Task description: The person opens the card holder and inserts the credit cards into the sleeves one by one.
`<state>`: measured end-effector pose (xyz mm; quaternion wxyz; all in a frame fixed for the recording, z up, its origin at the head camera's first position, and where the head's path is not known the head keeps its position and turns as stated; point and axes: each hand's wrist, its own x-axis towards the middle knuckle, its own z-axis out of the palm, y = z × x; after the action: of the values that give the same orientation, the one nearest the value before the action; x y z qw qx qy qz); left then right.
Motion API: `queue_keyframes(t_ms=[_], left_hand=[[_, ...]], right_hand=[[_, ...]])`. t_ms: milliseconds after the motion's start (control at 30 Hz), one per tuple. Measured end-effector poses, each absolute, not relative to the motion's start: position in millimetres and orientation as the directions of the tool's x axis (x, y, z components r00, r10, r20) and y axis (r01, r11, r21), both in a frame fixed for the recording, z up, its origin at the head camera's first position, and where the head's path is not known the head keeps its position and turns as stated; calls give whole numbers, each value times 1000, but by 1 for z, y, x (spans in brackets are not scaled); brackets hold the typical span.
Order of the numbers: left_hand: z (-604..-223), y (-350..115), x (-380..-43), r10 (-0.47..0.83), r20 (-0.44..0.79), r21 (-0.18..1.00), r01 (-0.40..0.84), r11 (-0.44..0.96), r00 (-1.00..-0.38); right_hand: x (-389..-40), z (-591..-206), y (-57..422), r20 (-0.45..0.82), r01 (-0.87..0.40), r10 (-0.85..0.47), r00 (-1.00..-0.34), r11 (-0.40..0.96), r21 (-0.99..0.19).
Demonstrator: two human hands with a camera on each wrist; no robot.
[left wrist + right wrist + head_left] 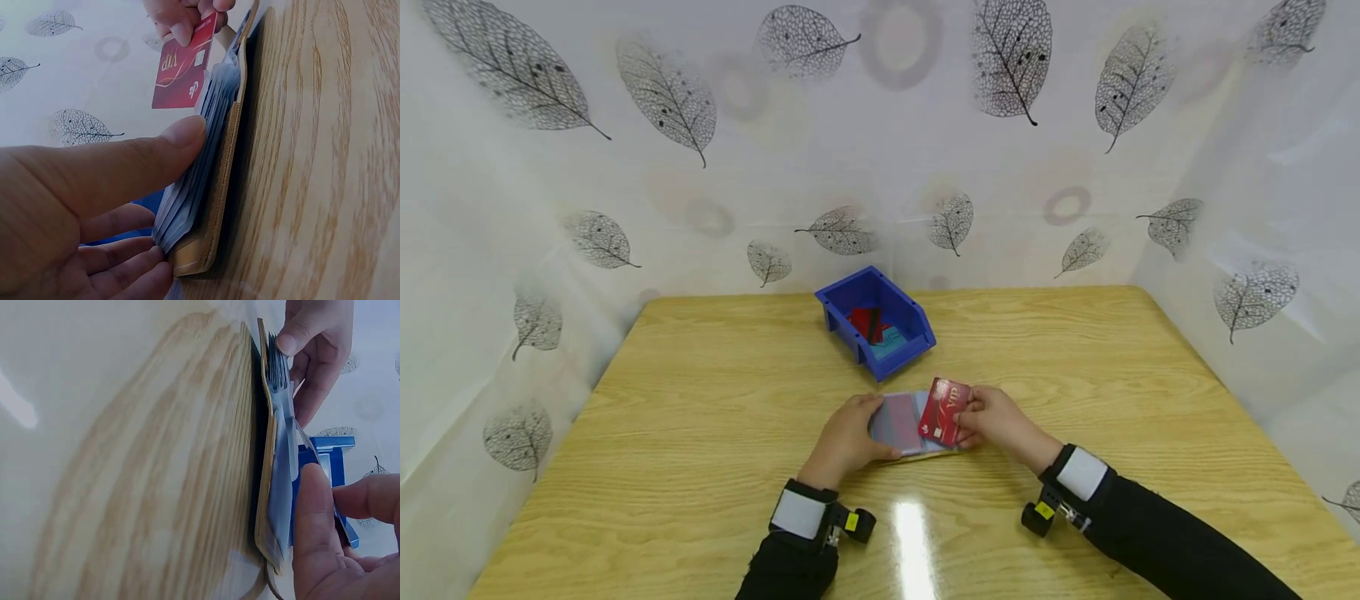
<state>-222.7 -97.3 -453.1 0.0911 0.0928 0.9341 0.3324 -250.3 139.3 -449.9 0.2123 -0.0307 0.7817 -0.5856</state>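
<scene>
A card holder with a tan cover and several clear plastic sleeves [897,421] lies open on the table. My left hand [846,440] grips its left end. In the left wrist view the thumb [184,132] rests on the stacked sleeves, with the other fingers at the far edge beside the tan cover [222,194]. My right hand [1006,427] pinches a red VIP card [943,410] between thumb and fingers. This card is tilted over the right half of the holder. The right wrist view shows it nearly edge-on, its lower end close to the sleeves [284,459].
A blue plastic bin [904,365] stands just behind the card holder. Inside it lie red cards [861,321] with a dark stripe and a teal card [889,342]. Behind the wooden table [700,400] hangs a white leaf-patterned curtain [880,167], which also runs along both sides.
</scene>
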Motion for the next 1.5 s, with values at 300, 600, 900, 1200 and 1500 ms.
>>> queue_keyframes(t_ms=[300, 600, 900, 1200, 1500], left_hand=[[-454, -99, -222, 230, -105, 645, 109, 756, -968], [-455, -98, -223, 230, -88, 656, 117, 745, -969], [-455, -99, -224, 237, -90, 656, 121, 745, -967], [-455, -99, -223, 248, -81, 640, 140, 755, -965], [-454, -100, -226, 274, -80, 634, 164, 756, -958]], right_hand=[[-251, -457, 125, -341, 261, -279, -898, 288, -921], [-256, -455, 111, -261, 127, -342, -903, 367, -922], [-258, -442, 93, -132, -139, -379, -916, 608, -782], [-260, -446, 90, -134, -217, -463, -876, 627, -748], [-263, -445, 98, -78, -429, -620, -781, 623, -654]])
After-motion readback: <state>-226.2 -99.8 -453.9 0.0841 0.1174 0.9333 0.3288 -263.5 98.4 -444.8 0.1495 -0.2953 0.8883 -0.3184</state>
